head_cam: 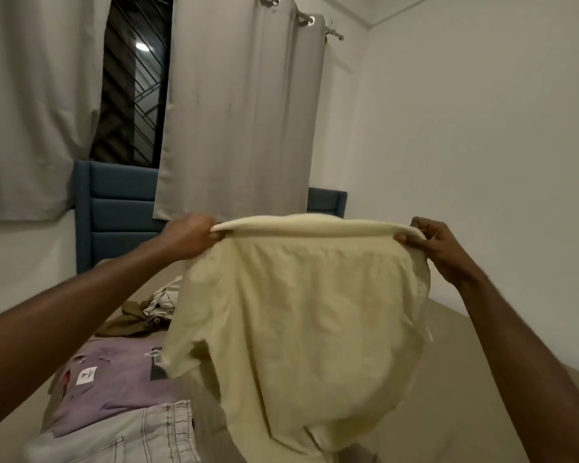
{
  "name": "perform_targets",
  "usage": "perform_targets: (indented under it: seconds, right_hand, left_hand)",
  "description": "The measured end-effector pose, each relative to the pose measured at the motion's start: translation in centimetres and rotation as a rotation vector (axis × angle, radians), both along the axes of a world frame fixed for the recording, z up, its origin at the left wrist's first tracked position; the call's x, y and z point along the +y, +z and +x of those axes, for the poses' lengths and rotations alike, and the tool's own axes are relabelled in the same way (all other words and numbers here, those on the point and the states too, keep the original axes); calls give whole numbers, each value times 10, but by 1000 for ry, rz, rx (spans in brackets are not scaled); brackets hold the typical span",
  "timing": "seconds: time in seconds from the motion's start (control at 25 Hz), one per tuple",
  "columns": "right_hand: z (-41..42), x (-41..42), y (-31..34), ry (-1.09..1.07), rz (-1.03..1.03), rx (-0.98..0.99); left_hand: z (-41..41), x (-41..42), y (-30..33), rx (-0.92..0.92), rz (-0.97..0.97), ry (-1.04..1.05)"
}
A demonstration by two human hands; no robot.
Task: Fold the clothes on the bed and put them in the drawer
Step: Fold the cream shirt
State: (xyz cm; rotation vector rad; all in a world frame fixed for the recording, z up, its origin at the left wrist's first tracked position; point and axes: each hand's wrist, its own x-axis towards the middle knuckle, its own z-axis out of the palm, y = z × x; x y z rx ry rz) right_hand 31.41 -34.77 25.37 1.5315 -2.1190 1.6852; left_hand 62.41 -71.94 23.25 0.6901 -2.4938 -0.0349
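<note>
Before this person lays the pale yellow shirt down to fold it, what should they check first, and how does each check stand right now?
1. Left hand pinches the collar end of the pale yellow shirt: ok.
2. Right hand pinches the other collar end: ok.
3. Shirt hangs flat and untwisted: not ok, its lower part is bunched.
4. Bare bed surface to lay it on, at the right: ok.
5. Lilac shirt and light striped garment lie apart from that spot: ok.
6. Drawer ready: cannot tell, none in view.
</note>
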Motion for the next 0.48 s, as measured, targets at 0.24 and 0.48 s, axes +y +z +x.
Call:
perform_targets:
  seconds: [0.24,0.48]
  right_hand:
    - [-22,-14,19,-85,10,27]
    - [-33,8,-32,-188,76,-47]
  left_hand:
    - [-18,41,38,443,573,-296]
    - [-9,41,-70,-198,848,-485]
